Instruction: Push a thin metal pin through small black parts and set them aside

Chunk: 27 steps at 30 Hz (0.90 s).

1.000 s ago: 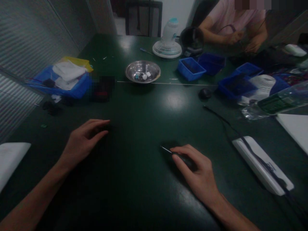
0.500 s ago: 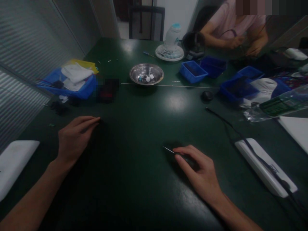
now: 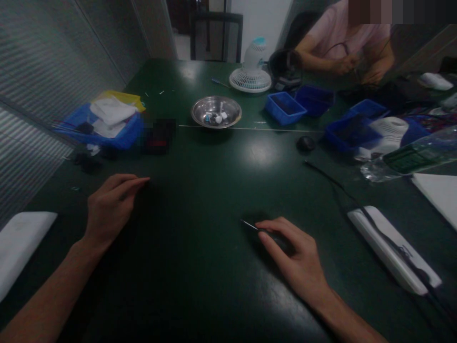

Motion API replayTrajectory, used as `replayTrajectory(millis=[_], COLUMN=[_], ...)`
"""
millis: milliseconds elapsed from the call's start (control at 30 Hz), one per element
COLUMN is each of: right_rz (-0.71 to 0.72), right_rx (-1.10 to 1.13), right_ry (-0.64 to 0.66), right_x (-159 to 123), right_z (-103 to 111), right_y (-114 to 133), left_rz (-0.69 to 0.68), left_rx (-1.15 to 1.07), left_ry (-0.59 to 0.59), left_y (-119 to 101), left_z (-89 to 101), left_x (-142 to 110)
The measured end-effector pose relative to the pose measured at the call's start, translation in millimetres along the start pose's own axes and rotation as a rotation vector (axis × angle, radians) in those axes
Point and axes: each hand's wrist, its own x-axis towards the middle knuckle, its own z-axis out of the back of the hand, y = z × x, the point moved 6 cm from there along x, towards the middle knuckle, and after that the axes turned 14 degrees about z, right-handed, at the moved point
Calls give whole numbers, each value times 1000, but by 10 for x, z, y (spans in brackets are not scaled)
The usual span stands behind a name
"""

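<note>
One slim tool with a dark handle and thin metal shaft [image 3: 250,225] was found gripped between thumb and fingers of the right hand [image 3: 296,257], over the dark green table [image 3: 193,247]. The left hand [image 3: 110,204] was held with fingertips pinched together; whether anything was gripped could not be determined. A round, shiny metal bowl [image 3: 200,108] was noted farther back.
</note>
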Motion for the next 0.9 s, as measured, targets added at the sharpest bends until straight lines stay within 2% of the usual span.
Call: replayTrajectory(millis=[300,467,567,700,767,833,900], right_rz=[20,14,31,88,113,130,137], right_rx=[-5,-5,6,20,17,12,5], right_ry=[0,10,37,102,129,146,157], right_x=[22,21,24,17,9,4,4], right_z=[2,6,-17,-85,-115,-134,-141], right_y=[21,20,35,80,99,112,118], left_rz=[53,99,20,-241,-311,-315,-282], left_rx=[-52,-45,-164,-445,-560,-627,-655], left_ry=[-62,12,141,447,561,619,652], left_y=[-16,-25,-353,-1144,-1440,-1577,-1589], left_z=[58,21,-126,-440,-550,-608,-630], left_x=[38,47,-103,-527,-700,-777,-778])
